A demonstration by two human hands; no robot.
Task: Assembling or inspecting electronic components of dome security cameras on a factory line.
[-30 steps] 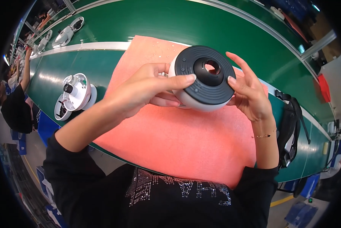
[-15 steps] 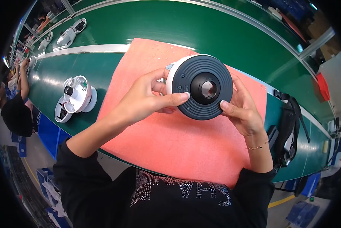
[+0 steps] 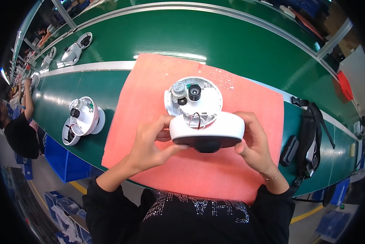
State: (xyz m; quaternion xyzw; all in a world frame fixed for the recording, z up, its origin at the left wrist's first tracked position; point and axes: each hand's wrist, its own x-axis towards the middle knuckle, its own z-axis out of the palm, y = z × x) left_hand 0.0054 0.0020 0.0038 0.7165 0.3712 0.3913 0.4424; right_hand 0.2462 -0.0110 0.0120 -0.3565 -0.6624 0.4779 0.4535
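A round white housing (image 3: 208,123) with a dark underside hangs between both hands, tilted so the dark face points down toward me. My left hand (image 3: 152,143) grips its left rim, thumb below and fingers behind. My right hand (image 3: 255,147) holds the right rim in the same way. Just beyond it, an opened white base (image 3: 211,106) lies on the pink foam mat (image 3: 190,175). Inside that base show a round grey motor (image 3: 179,89) and a black cylinder (image 3: 194,92). Thin wires (image 3: 197,119) run between base and housing.
Tiny shiny pieces (image 3: 221,77) dot the mat's far part. To the left stands another opened white unit (image 3: 85,116); more units (image 3: 73,52) sit on the far green strip. A black strapped bag (image 3: 308,142) and dark case (image 3: 290,150) lie at right. A co-worker (image 3: 22,130) is at far left.
The housing has come lower and nearer, its dark face turning from toward me to downward. The opened base behind it has come into view. Both hands keep their hold.
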